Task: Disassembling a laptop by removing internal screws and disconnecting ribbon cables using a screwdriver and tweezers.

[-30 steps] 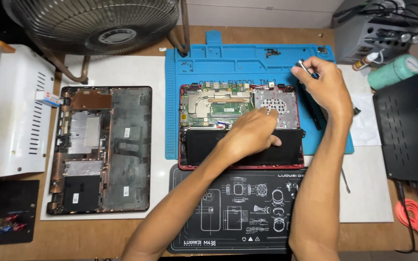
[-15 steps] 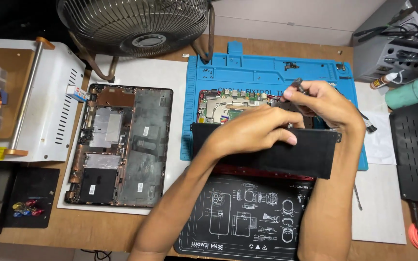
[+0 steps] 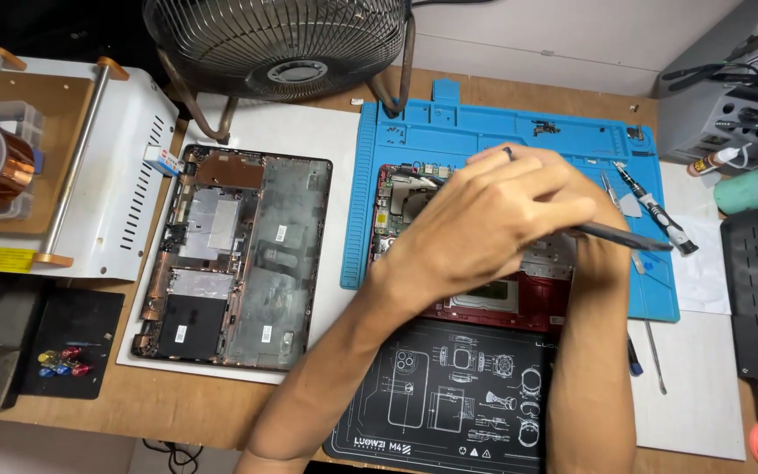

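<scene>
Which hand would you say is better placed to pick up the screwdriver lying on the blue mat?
Right, probably. The right hand, mostly hidden, sits nearest the screwdriver on the blue mat. The left hand crosses over the red laptop and seems to grip a flat black part.

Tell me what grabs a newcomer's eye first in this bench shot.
Dead centre, the left hand crosses over an opened red laptop lying on a bright blue work mat, with a thin dark tool poking out to the right; the right hand is mostly hidden beneath. To the left sits the laptop's removed bottom cover on a white sheet, and a big metal fan looms at the top.
</scene>
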